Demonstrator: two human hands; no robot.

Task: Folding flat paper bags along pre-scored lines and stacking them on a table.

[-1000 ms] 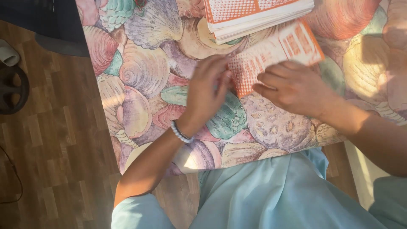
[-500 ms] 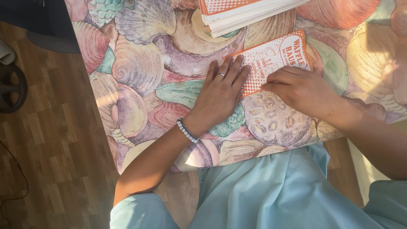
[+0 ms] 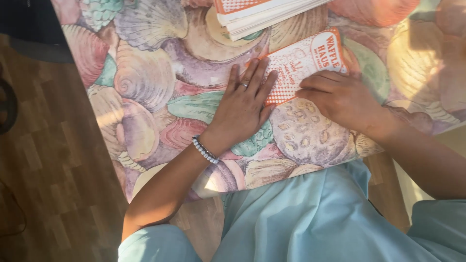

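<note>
An orange and white printed paper sheet (image 3: 303, 63) lies flat on a table covered by a seashell-patterned cloth (image 3: 160, 92). My left hand (image 3: 242, 104) rests flat with its fingers spread, the fingertips pressing on the sheet's left edge; it wears a ring and a bead bracelet. My right hand (image 3: 342, 99) lies with curled fingers on the sheet's lower right part, pressing it down. Neither hand grips anything.
A stack of similar orange and white sheets (image 3: 262, 12) sits at the top edge of the table. Wooden floor (image 3: 43, 170) lies to the left, with a dark object (image 3: 7, 104) at the far left. My light blue clothing (image 3: 315, 218) fills the bottom.
The sheet has been laid flat from a partly raised, folded position. My left hand has opened out flat on its left edge, and my right hand has slid down to the lower right.
</note>
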